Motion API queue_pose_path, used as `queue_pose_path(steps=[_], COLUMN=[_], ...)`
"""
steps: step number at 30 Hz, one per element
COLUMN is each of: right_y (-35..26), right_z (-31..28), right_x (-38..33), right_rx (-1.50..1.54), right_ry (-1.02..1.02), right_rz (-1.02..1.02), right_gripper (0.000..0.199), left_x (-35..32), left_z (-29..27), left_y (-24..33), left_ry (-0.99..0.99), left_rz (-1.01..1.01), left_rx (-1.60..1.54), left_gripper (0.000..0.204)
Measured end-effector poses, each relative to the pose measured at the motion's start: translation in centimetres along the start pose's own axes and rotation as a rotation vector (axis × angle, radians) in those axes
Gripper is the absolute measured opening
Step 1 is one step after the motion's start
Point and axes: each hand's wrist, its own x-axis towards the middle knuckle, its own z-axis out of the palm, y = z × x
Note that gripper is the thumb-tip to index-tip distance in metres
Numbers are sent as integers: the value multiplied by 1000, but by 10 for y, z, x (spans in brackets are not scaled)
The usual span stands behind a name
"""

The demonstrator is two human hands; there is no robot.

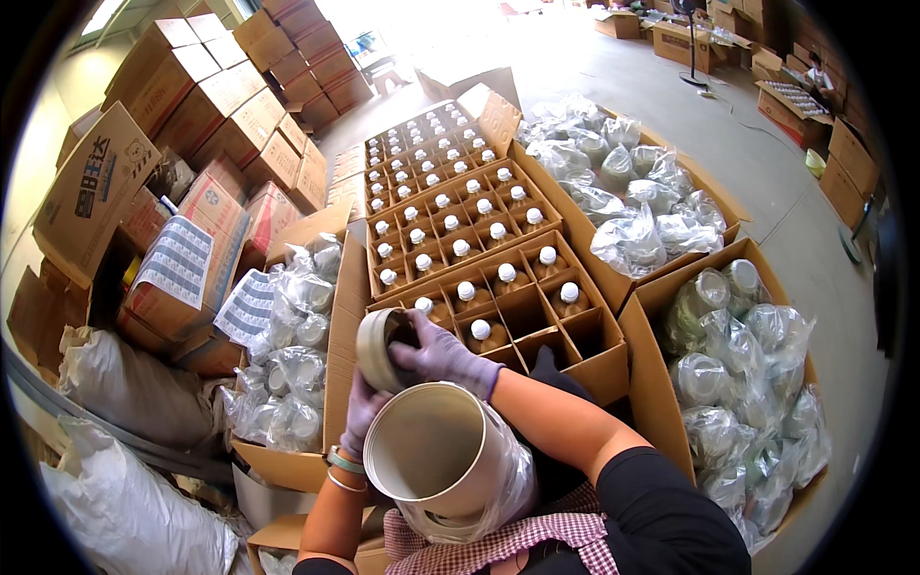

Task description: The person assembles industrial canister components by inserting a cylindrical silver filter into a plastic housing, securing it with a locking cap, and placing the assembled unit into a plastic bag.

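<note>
Both hands wear thin purple gloves. My right hand (448,357) reaches across to a round, cream-coloured lid (371,356), its fingers curled at the open side. From below, my left hand (360,414) grips the lid's lower edge; some of its fingers are hidden. The lid is tilted on its side, its hollow turned to the right. Just below the hands, a pale cylindrical tub (498,460) leans against my body with its mouth open upward. Clear plastic film wraps the tub's outside. Its visible inside looks bare.
Ahead, divided cartons (613,350) hold white-capped brown bottles (506,276); some front compartments have no bottle. Cartons of plastic-wrapped containers stand at right (704,383) and left (297,374). Stacked boxes (220,105) and white sacks (134,498) line the left. A fan stand (692,48) is far right.
</note>
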Motion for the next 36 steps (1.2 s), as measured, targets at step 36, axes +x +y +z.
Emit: queue_pose_path(steps=[36], right_y=[38], right_z=[-82], right_x=[62], right_rx=[-701], right_ry=[184], right_rz=[212], right_gripper=[32], left_x=[-11], left_z=[-75], left_y=[45], left_ry=[421], left_rz=[322], left_rx=[-956], left_gripper=[44])
